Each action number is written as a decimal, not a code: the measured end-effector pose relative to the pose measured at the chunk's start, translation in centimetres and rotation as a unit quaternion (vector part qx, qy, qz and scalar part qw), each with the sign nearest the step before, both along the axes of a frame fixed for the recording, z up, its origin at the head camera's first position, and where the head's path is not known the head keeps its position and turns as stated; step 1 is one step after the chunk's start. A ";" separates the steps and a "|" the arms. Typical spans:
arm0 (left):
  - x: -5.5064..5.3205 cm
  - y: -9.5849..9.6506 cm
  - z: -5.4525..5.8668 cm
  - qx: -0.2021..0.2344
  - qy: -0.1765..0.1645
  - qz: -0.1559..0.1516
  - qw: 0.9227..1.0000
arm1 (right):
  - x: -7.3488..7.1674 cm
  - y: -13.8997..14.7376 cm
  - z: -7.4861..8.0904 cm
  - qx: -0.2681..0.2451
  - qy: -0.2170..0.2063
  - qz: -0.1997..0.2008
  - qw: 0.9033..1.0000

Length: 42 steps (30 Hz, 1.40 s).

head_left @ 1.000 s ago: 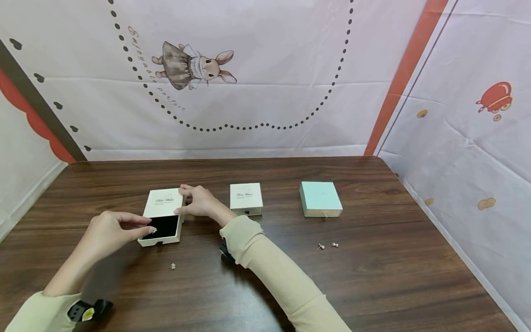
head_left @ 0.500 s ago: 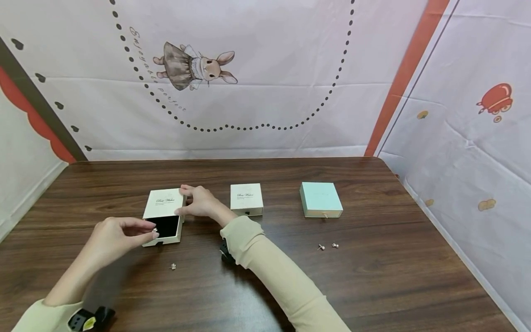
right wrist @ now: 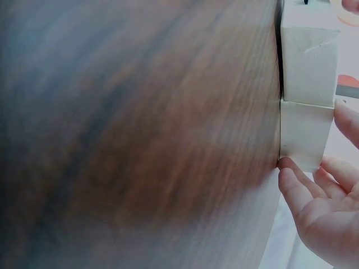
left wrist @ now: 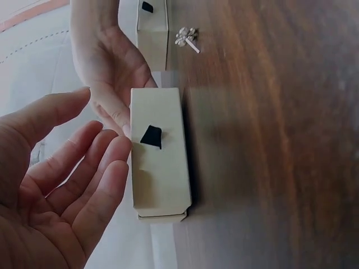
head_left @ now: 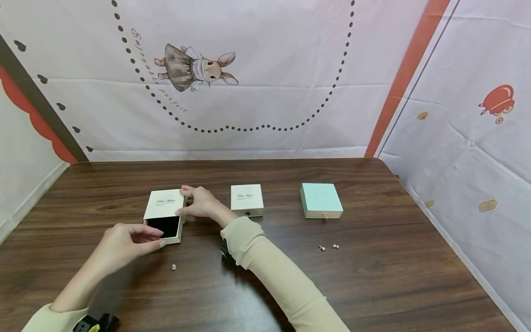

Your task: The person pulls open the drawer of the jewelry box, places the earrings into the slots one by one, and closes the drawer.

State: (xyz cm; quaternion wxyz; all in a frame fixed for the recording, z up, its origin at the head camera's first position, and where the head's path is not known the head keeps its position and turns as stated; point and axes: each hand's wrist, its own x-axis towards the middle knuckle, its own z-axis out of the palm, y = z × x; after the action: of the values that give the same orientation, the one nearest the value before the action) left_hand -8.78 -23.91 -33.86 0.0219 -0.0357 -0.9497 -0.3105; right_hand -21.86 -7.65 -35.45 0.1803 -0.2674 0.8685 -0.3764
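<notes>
A cream jewelry box (head_left: 165, 204) stands at the left with its drawer (head_left: 168, 226) pulled out, showing a black lining. My left hand (head_left: 126, 245) hovers at the drawer's front left corner, covering part of it. In the left wrist view, thumb and fingers of the left hand (left wrist: 67, 179) stand apart, nothing seen between them. Whether an earring lies in the drawer behind the fingers is hidden. My right hand (head_left: 202, 203) holds the box's sleeve by its right side; the right wrist view shows fingertips (right wrist: 289, 168) at its back edge. One earring (head_left: 173, 267) lies in front.
A smaller cream box (head_left: 246, 199) stands in the middle, shut. Further right is a mint-green box (head_left: 321, 200), with two earrings (head_left: 327, 247) on the wooden table (head_left: 394, 267) in front of it. A printed cloth (head_left: 269, 60) hangs behind the table.
The left hand has moved right and toward the drawer's front. The earring seen at its fingertips earlier no longer shows there. The right hand keeps its hold on the box.
</notes>
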 end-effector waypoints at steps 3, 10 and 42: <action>0.1 0.3 -0.2 0.000 -0.006 -0.002 1.000 | 0.0 0.0 0.0 0.000 0.001 0.000 1.000; 0.3 1.0 -0.5 0.003 -0.007 -0.020 1.000 | 0.0 0.0 -0.2 0.003 0.008 0.004 1.000; 0.2 1.8 -0.9 0.020 -0.079 -0.104 0.991 | -0.1 0.1 -0.1 -0.012 0.004 0.009 1.000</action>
State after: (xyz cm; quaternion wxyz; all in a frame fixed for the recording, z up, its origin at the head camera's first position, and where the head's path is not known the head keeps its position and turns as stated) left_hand -8.53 -22.15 -34.77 -0.0850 -0.1092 -0.9331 -0.3319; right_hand -21.91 -7.52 -35.57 0.1773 -0.2785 0.8624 -0.3839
